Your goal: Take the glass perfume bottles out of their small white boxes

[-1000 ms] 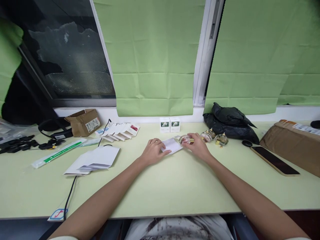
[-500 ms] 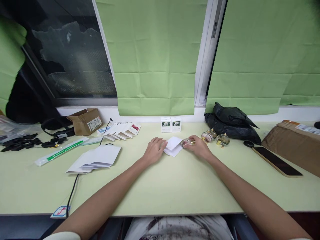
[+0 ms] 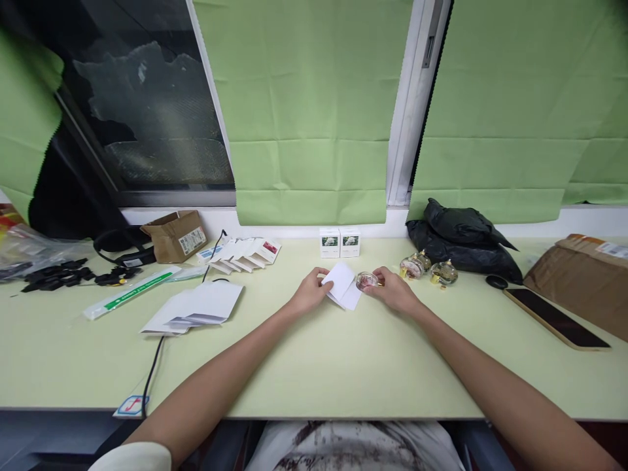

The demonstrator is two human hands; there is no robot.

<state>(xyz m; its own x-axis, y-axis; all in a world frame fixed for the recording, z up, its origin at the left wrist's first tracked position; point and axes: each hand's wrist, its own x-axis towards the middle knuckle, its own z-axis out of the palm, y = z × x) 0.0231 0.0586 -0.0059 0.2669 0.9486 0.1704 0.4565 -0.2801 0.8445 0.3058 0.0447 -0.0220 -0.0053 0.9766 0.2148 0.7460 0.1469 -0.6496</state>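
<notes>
Right now we have our left hand [image 3: 309, 294] pinching the near-left edge of a small white folded carton [image 3: 343, 286], lifting it tilted off the pale green desk [image 3: 318, 366], while our right hand [image 3: 395, 292] is closed around a small round glass bottle [image 3: 366, 281] with a gold neck, held on its side and just touching the carton's right flap. Both sit just in front of the two little white boxes [image 3: 339, 241] that stand against the window sill, so we use those boxes as our marker throughout. To do this well, we judge that the carton mouth should be spread fully by the left fingers before the bottle goes near it, and the bottle should be kept level and fed in straight, since the thin card could crease or the glass could slip from a loose hold. To the right of the boxes lie more glass bottles [image 3: 429, 268], close to our right wrist, with a black plastic bag [image 3: 461, 239] behind them; a careless elbow could knock them. Left of the boxes a fan of flat cartons [image 3: 245, 254] and some white envelopes [image 3: 196, 307] stay well apart. Toward us from the boxes the desk is bare up to its front edge.
</notes>
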